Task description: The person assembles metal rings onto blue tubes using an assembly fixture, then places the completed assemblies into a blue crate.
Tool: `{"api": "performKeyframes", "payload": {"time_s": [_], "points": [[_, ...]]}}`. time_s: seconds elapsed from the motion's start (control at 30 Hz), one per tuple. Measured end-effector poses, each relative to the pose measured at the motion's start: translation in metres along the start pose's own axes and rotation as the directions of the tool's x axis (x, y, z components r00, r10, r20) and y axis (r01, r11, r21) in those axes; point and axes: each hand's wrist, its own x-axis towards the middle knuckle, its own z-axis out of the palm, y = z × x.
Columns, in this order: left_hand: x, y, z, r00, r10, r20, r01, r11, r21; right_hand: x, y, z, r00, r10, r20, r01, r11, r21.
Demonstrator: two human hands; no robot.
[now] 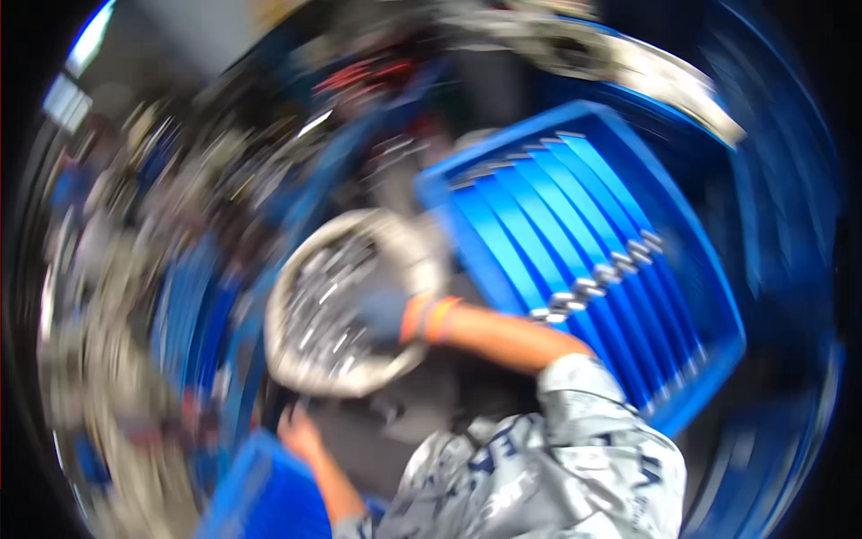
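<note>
A round container with a thick off-white rim (350, 386) stands left of centre. Small shiny metal pieces (323, 292) lie inside it, too smeared to tell their kind. My right hand (382, 314), in a blue-grey glove with an orange cuff, reaches over the rim into the container beside these pieces. Motion blurs its fingers, so its grip does not show. My left hand (301, 433) is close below the container's near left edge, above a blue bin (269, 494). Whether it touches the container or holds anything is unclear.
Right of the container sits a blue crate (593, 115) with several long blue strips or dividers (530, 216) and a row of shiny metal parts (584, 289) across its middle. A pale curved object (664, 76) lies behind it. Blurred clutter (135, 296) fills the left.
</note>
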Motion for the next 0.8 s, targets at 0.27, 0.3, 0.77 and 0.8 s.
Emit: {"api": "performKeyframes", "payload": {"time_s": [0.27,0.3,0.77,0.8], "points": [[-0.14,-0.09,-0.091,0.746,-0.588,-0.312,0.426,0.782,-0.455,0.058,-0.042,0.081,0.871,0.291,0.396,-0.016,0.822,-0.57],[-0.163,-0.112,-0.096,0.683,-0.662,-0.308,0.55,0.744,-0.379,0.063,-0.043,0.089,0.845,0.323,0.427,-0.016,0.812,-0.583],[-0.219,-0.29,-0.116,0.208,-0.976,0.071,0.978,0.208,0.001,0.073,-0.041,0.068,0.842,0.119,0.526,0.216,0.82,-0.53],[-0.235,-0.296,-0.136,0.2,-0.974,0.107,0.978,0.192,-0.083,0.079,-0.051,0.07,0.853,0.035,0.521,0.227,0.874,-0.429]]}}
